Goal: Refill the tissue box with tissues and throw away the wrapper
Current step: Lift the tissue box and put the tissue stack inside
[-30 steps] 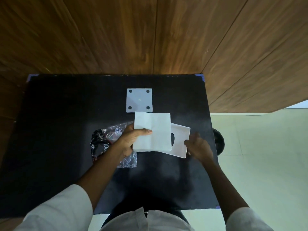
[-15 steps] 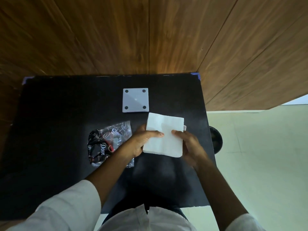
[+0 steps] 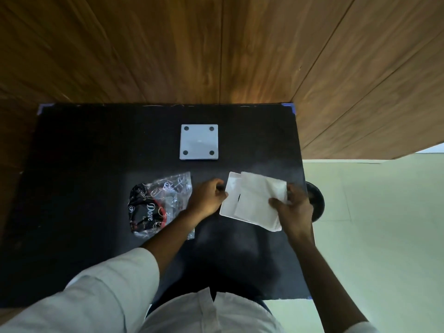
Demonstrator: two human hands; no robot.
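Observation:
A stack of white tissues [image 3: 260,200] is held at its right edge by my right hand [image 3: 294,207], tilted over the white tissue box [image 3: 230,200]. The stack hides most of the box; only its left part shows. My left hand [image 3: 209,198] grips the box's left edge with curled fingers. The empty clear wrapper [image 3: 159,203], printed in black and red, lies crumpled on the black table [image 3: 84,188] just left of my left hand. A white square panel with four black dots [image 3: 199,141] lies flat farther back.
A wooden wall [image 3: 216,49] rises right behind the table. A dark round object [image 3: 317,203] sits on the pale floor beside the table's right edge, partly behind my right hand.
The tissue stack passed from my left hand to my right hand and shifted right. My left hand let go of it and took the box's left edge.

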